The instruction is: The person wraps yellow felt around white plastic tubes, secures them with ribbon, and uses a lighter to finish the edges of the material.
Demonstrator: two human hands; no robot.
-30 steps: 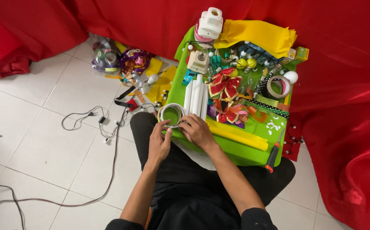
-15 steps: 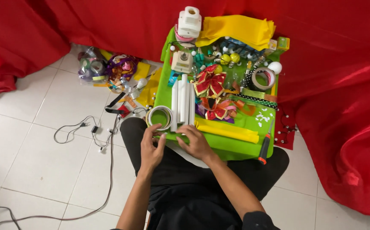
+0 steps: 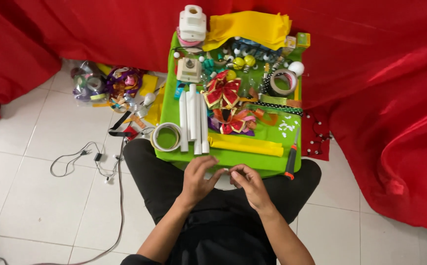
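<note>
While hands (image 3: 225, 179) pinch tiny pale scrap, likely tape, near tape roll (image 3: 167, 136): light, limp, sticky; grip by edges.

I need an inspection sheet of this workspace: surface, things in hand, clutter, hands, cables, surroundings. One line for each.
Surface: green board on the person's lap, crowded.
Things in hand: fingers of both hands meet over a small white piece, too small to tell.
Clutter: tape roll, white tubes, red ribbon bows, yellow felt, orange-handled tool.
Hands: left hand and right hand, close together at the board's near edge.
Cables: thin wires loose on the floor tiles.
Surroundings: red cloth, bags of ribbon.
</note>
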